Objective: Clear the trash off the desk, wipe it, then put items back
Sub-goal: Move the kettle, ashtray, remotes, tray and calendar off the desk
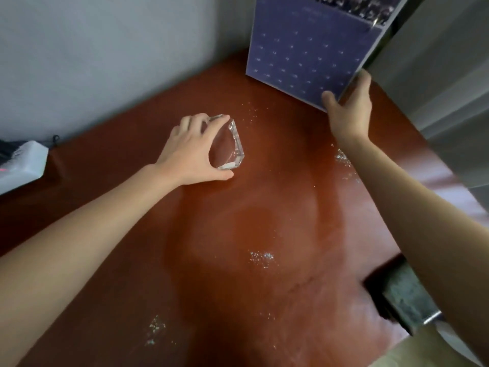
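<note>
Against the grey wall [105,49]: one purple calendar [304,56], upright, its date grid facing the person.
Hands, counted: two, both bare, working well apart.
Grip on the calendar: the right hand [349,109] pinches its lower right corner, thumb on the front face, fingers behind the edge.
Calendar's foot: at or just above the red-brown desk [264,207]; whether it touches cannot be told.
Grip on the glass: the left hand [190,152], left of the calendar and nearer the person, curls fingers and thumb round one clear glass dish [232,144], tilted up on edge; whether it touches the desktop cannot be told.
Trash: glittering specks [262,256] in four loose patches, one just left of the calendar's lower corner, one just in front of it under the right forearm, two well in front of it toward the person.
Left edge: one white object [23,165], well left of the calendar, at the desk's rear corner.
Right edge: one dark box [402,292], well in front of the calendar, partly hidden by the right forearm; a grey panel [436,88] rises just right of the calendar.
Open room: the widest stretch of desktop lies in front of the calendar, between the two forearms, marked only by specks.
</note>
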`<state>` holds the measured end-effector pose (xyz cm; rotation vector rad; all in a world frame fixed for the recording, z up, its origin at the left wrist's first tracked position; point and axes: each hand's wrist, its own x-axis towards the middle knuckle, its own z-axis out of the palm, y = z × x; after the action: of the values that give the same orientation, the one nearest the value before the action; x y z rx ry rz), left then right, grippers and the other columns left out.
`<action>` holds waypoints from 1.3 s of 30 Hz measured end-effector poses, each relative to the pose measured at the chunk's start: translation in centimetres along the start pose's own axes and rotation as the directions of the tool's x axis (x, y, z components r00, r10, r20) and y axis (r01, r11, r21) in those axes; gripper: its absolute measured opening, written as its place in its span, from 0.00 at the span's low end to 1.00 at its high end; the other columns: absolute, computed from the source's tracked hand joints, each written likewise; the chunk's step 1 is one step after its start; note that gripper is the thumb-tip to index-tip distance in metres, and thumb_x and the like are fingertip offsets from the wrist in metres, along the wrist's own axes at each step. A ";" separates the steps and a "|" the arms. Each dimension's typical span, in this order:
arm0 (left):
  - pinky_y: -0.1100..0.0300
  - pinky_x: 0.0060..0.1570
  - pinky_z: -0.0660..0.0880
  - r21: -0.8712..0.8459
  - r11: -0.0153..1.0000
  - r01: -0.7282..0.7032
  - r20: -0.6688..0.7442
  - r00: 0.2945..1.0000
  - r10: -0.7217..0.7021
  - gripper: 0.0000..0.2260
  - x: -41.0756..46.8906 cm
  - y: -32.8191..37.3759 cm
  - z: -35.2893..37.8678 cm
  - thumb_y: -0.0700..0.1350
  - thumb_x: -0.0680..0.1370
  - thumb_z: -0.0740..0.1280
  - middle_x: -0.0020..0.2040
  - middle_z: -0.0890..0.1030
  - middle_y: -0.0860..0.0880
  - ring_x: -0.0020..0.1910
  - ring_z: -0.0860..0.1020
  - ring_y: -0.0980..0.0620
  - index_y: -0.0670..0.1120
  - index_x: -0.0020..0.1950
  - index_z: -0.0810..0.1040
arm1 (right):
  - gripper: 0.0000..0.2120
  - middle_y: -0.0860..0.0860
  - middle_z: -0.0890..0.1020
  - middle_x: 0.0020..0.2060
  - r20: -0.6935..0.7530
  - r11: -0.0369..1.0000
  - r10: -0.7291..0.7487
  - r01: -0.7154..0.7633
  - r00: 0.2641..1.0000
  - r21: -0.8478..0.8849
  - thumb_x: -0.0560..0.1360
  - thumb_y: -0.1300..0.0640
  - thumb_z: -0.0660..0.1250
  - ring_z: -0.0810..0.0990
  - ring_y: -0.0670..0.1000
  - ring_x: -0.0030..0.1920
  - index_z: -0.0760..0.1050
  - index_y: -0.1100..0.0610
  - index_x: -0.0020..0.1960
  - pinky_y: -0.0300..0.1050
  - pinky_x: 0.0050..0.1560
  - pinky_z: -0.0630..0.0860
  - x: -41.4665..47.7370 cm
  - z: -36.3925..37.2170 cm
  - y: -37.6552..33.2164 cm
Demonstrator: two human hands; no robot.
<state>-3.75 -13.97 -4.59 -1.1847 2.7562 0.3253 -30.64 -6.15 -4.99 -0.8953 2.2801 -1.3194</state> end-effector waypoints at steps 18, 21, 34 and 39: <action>0.47 0.66 0.61 0.036 0.996 -0.078 0.051 0.996 0.076 0.49 -6.0 -0.7 -0.9 0.67 0.60 0.71 0.69 0.62 0.45 0.67 0.60 0.44 0.54 0.75 0.53 | 0.13 0.47 0.79 0.52 0.232 0.949 0.060 -0.128 0.971 0.289 0.74 0.63 0.68 0.79 0.46 0.52 0.71 0.48 0.53 0.39 0.53 0.77 -9.3 0.5 -2.1; 0.48 0.67 0.60 0.051 0.996 -0.072 0.052 0.996 0.069 0.49 -8.0 -1.4 -1.2 0.67 0.61 0.71 0.70 0.61 0.46 0.68 0.59 0.44 0.54 0.76 0.52 | 0.11 0.48 0.80 0.50 0.192 0.960 0.077 -0.125 0.978 0.252 0.74 0.64 0.67 0.80 0.47 0.50 0.75 0.57 0.56 0.40 0.52 0.78 -9.8 1.6 -3.1; 0.47 0.66 0.60 0.085 0.989 -0.120 -0.027 0.992 0.123 0.49 -18.0 -4.7 -3.0 0.67 0.62 0.70 0.70 0.61 0.45 0.68 0.58 0.43 0.54 0.76 0.52 | 0.15 0.41 0.79 0.47 0.296 0.954 -0.069 -0.024 0.953 0.299 0.75 0.68 0.66 0.79 0.40 0.47 0.70 0.53 0.56 0.36 0.51 0.77 -21.8 1.2 -8.0; 0.45 0.64 0.63 0.111 0.979 -0.172 -0.071 0.981 0.180 0.48 -25.1 -6.9 -3.2 0.66 0.62 0.70 0.69 0.64 0.43 0.67 0.62 0.42 0.52 0.76 0.55 | 0.15 0.48 0.80 0.49 0.288 0.943 -0.057 -0.043 0.956 0.330 0.74 0.68 0.66 0.80 0.48 0.49 0.71 0.50 0.52 0.46 0.53 0.78 -29.7 2.2 -9.3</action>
<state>18.42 -1.80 2.42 -0.9514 2.9149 0.1500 -4.29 9.23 1.78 -0.9099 1.7626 -1.4132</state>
